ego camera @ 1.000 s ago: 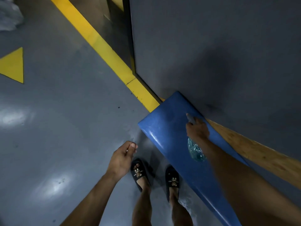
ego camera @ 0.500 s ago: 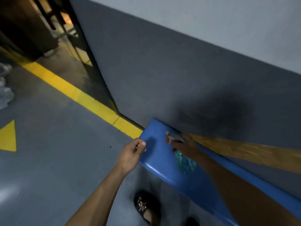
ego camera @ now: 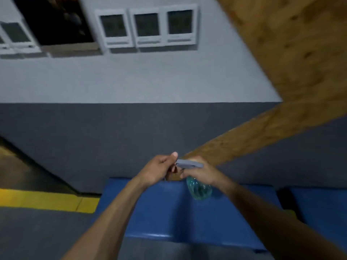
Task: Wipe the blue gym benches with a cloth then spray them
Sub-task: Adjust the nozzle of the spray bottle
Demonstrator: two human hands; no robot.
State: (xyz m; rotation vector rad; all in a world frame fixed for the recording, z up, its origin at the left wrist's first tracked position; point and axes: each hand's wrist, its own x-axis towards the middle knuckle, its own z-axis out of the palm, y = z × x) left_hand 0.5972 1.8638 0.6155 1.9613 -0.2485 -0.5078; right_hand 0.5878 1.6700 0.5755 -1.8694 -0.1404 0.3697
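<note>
Two bare forearms in view, no sleeves visible up to the frame edge. Left hand (ego camera: 159, 169) and right hand (ego camera: 201, 170) both ungloved. No watch, bands or rings visible on wrists or fingers, though motion blur softens detail. Short trimmed thumbnail shows on left hand. Rest of body out of frame

A wooden beam (ego camera: 262, 132) crosses the wall below three blurred, seemingly framed panels (ego camera: 146, 27).

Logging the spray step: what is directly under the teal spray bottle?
The blue padded bench lies under the teal spray bottle, which the right hand holds. Bottle and forearm cover that bench patch.
</note>
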